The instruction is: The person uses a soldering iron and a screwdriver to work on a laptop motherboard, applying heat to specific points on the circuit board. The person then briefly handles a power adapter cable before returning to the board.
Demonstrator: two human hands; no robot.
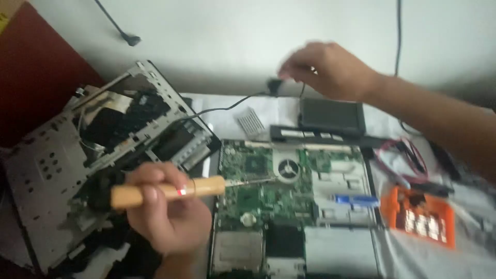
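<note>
We see the laptop board (289, 191) already exposed. Left of it, our left hand (165, 212) closes around the wooden-handled tool (170, 190), tip over the board. Beyond it, our right hand (330, 70) blurs near a black cable (227, 107); grip unclear.

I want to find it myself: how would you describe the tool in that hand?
Find the big green circuit board in the middle. At its left edge the left hand grips a soldering iron. It alone has a pale wooden handle with a red band.
</note>
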